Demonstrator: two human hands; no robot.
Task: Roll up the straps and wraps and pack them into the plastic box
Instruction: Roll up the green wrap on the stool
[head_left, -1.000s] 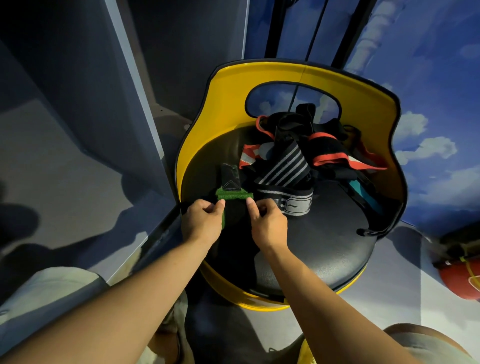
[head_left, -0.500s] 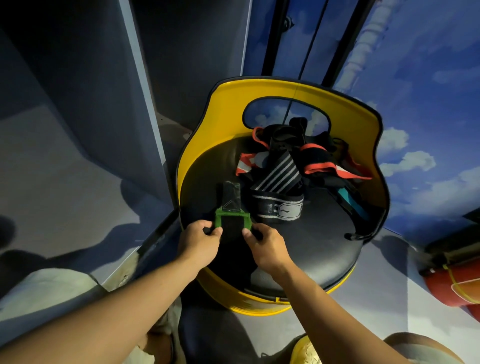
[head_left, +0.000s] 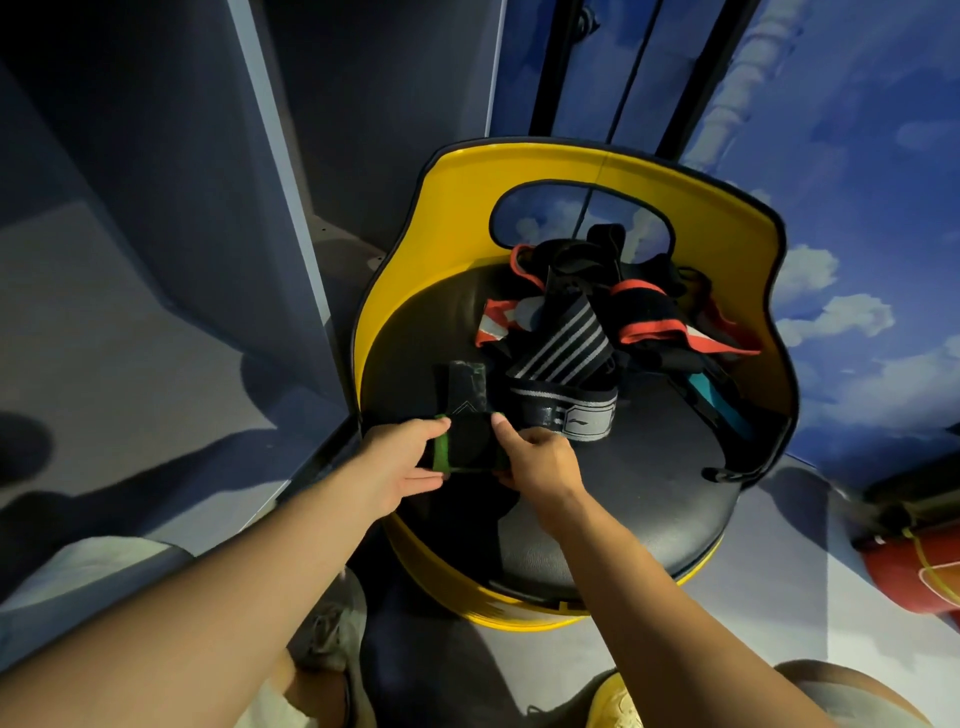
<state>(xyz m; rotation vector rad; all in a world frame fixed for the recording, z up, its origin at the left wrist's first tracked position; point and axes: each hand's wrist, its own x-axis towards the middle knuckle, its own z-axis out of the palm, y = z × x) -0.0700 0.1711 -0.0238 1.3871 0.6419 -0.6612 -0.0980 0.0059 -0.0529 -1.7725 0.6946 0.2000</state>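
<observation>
Centre frame: left hand (head_left: 402, 460) and right hand (head_left: 540, 460) pinch opposite edges of a black wrap (head_left: 467, 441) w/ green trim, thumbs on top, fingers curled under. Wrap lies on the black seat (head_left: 649, 499) of a yellow chair (head_left: 597, 161). Striped wrap (head_left: 563, 364) just right of it; tangled strap pile (head_left: 649, 301) behind, upper right.

Yellow chair (head_left: 597, 166), cloud-painted wall (head_left: 857, 260)

Left hand (head_left: 402, 457) and right hand (head_left: 537, 460) side by side, arms outstretched, fingers pinching
</observation>
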